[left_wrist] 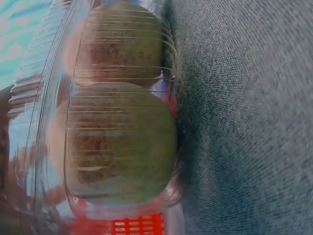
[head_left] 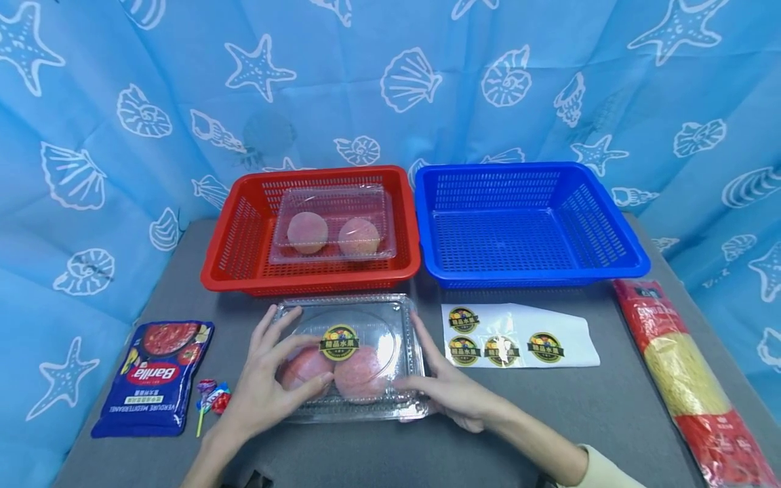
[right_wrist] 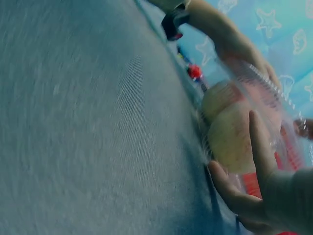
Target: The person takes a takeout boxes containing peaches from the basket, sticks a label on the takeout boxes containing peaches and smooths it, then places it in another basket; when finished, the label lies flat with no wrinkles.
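A clear plastic fruit box [head_left: 372,315] with a closed lid lies on the grey table in front of me, two peaches [head_left: 360,373] inside. Its lid bears a black and gold fruit sticker [head_left: 339,343]. My left hand [head_left: 274,373] rests over the box's left side, index finger at the sticker and thumb on the lid. At the right side, my right hand [head_left: 454,390] holds the box, thumb on top and index finger along the edge. The left wrist view shows the peaches [left_wrist: 122,142] through the ribbed side wall. Fingers of the right hand [right_wrist: 244,196] flank the box's end in the right wrist view.
Behind stand a red basket [head_left: 222,254] containing another clear box of two peaches [head_left: 308,232], and a blue basket [head_left: 531,279]. A sticker sheet [head_left: 573,339] and noodle pack [head_left: 689,373] lie right; a sauce pouch [head_left: 149,379] and lollipops [head_left: 210,396] lie left.
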Demonstrator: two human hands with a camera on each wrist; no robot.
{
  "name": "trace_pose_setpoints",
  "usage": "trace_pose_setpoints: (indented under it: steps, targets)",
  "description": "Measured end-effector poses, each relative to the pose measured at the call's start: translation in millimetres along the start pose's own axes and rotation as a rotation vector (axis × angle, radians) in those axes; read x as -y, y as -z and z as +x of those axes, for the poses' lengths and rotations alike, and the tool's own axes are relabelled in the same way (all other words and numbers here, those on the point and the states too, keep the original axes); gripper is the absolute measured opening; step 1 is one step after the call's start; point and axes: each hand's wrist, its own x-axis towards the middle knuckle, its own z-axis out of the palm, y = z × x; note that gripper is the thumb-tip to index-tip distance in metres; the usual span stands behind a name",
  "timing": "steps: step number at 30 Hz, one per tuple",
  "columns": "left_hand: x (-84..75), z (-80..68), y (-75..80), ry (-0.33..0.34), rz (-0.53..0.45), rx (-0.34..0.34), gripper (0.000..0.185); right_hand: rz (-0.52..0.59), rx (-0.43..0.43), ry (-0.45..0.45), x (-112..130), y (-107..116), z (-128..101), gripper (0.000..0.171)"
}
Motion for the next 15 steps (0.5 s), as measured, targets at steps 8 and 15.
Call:
trace_pose_setpoints:
  steps: [8,15]
  targets:
    - [6.2,-0.7,8.7,-0.135,-0.159,-0.134,0.058,0.109,0.015,-0.010,6,2,-9,0.104]
    - [10.4,3.3,16.7,-0.138,-0.285,-0.167,0.050,0.217,0.050,0.016,8,14,-32,0.099]
